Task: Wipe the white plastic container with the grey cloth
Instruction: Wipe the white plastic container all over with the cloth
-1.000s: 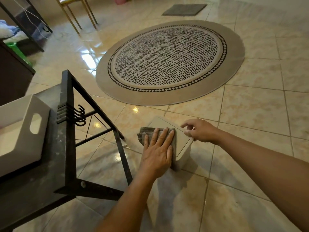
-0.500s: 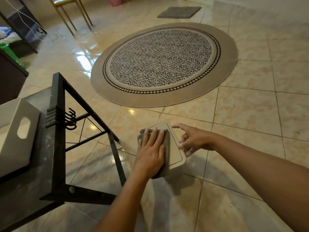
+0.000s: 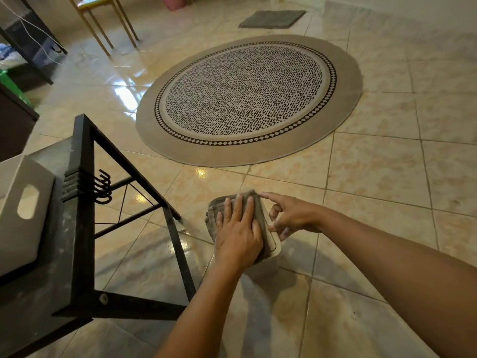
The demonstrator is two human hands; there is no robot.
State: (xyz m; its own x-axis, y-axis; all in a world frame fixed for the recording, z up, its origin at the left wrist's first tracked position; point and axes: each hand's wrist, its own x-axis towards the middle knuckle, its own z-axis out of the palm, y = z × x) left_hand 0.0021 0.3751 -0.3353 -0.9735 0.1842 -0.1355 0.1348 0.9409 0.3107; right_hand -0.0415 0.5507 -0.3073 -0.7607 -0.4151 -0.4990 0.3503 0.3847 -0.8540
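— Down on the tiled floor [image 3: 374, 177], on the near side of the round rug [image 3: 247, 99], where was the white container [image 3: 272, 240]?

— Right there, just off the rug's near edge, beside the black metal stand [image 3: 85, 228]. Only a strip of its top showed; the grey cloth [image 3: 219, 208] covered the rest.

— And the hands?

— The left hand [image 3: 238, 236] lay flat on the cloth, fingers spread wide, pressing it down on the container. The right hand [image 3: 291, 218] sat at the container's far side from the stand, loosely open, fingertips on its edge, forefinger stretched toward the rug, gripping nothing.

— Anything on the stand?

— A pale bin [image 3: 23, 210] with a handle slot, further from the rug.
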